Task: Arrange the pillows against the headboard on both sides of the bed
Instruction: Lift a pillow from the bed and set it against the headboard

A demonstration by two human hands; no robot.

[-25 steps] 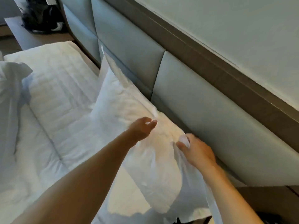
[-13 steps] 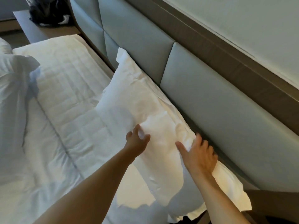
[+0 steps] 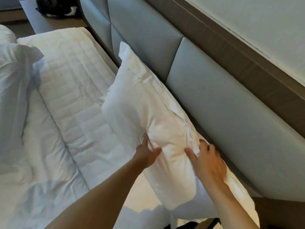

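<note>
1. White quilted bedding [image 3: 71,90] is seen covering the mattress, stitched in rectangular panels and lightly creased.
2. A seam line [image 3: 66,146] is seen running across the surface from the far side toward the near edge.
3. The pillow [image 3: 142,103] is laid lengthwise along the base of the headboard [image 3: 222,103], its long edge touching the padded panels.
4. The headboard is built from grey-blue upholstered panels, topped by a brown wooden ledge [image 3: 214,38]. A pale wall [image 3: 255,19] is seen above the ledge.
5. The left hand [image 3: 146,156] is closed on a fold of the pillow's cover at the bed-side edge, thumb and fingers pinched together on the fabric.
6. The right hand [image 3: 208,164] is pressed onto the pillow at the headboard side, fingers curled into bunched fabric.
7. A second pillow [image 3: 13,76] is lying at the left of the bed, well apart from the headboard.
8. A dark bag-like object [image 3: 56,7] is resting on a side surface [image 3: 39,22] beyond the far end of the bed; its details cannot be made out.
</note>
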